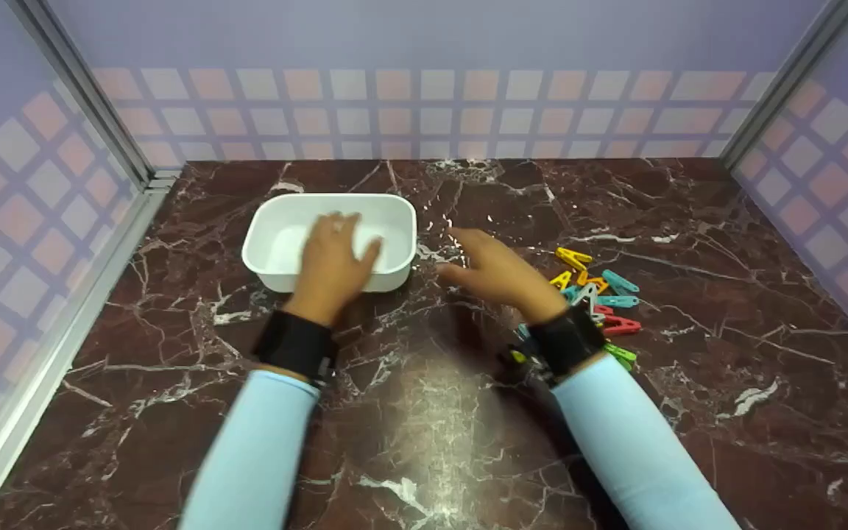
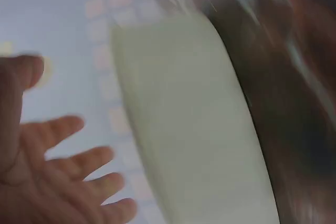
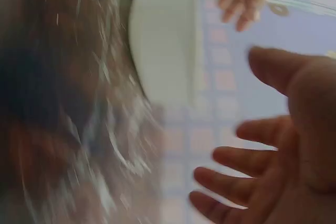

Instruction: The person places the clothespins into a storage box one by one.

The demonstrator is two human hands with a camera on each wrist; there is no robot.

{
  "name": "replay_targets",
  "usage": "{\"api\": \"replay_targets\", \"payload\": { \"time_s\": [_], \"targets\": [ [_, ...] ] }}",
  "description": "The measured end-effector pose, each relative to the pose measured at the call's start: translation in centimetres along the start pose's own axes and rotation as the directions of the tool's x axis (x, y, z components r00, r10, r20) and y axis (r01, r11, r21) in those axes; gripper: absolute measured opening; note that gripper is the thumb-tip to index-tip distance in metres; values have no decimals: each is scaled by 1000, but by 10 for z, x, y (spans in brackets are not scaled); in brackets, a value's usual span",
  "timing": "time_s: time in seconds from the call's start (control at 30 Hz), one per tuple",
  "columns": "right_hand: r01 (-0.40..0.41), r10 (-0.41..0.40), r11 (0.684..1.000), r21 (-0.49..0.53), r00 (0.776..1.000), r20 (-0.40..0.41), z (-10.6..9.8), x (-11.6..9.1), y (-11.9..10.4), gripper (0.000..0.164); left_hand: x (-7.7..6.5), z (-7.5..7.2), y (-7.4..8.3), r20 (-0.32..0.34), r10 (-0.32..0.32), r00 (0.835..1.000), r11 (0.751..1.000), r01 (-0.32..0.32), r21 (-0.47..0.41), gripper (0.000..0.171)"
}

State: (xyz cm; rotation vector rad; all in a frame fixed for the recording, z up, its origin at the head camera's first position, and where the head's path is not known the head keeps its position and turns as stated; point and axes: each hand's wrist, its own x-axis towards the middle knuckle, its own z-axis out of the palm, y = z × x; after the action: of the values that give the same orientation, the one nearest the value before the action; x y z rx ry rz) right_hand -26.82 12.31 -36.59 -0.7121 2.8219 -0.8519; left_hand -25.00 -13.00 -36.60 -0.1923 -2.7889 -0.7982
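A white rectangular tub stands on the table, left of the middle. Over it hovers my left hand, fingers spread and holding nothing; the left wrist view has the tub's wall beside those fingers. To the tub's right is my right hand, also bare, with thumb and fingers apart and pointing toward the tub. Just right of that hand lies a loose pile of clothespins, among them yellow, teal, red and green ones. My right wrist and its band hide part of the pile.
The dark red marbled table has panels on the left, back and right, patterned with pink and white squares. A metal rail runs along the left edge. Black bands circle both wrists.
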Motion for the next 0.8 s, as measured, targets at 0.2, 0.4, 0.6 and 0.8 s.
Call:
{"api": "replay_targets", "payload": {
  "time_s": [0.2,0.4,0.6,0.8],
  "targets": [
    [2,16,991,134,990,-137,24,53,-17,64,31,-41,-50,-178,-56,982,996,66,52,38],
    [-28,62,989,148,973,-224,31,87,-22,42,50,-80,-75,-22,-226,974,960,227,165,43],
    [-98,173,913,396,972,-158,35,91,-16,22,46,-77,-83,93,-256,962,932,220,290,37],
    [-128,217,896,425,962,-167,40,86,-13,24,42,-63,-87,43,-265,963,930,244,275,33]
  ]
}}
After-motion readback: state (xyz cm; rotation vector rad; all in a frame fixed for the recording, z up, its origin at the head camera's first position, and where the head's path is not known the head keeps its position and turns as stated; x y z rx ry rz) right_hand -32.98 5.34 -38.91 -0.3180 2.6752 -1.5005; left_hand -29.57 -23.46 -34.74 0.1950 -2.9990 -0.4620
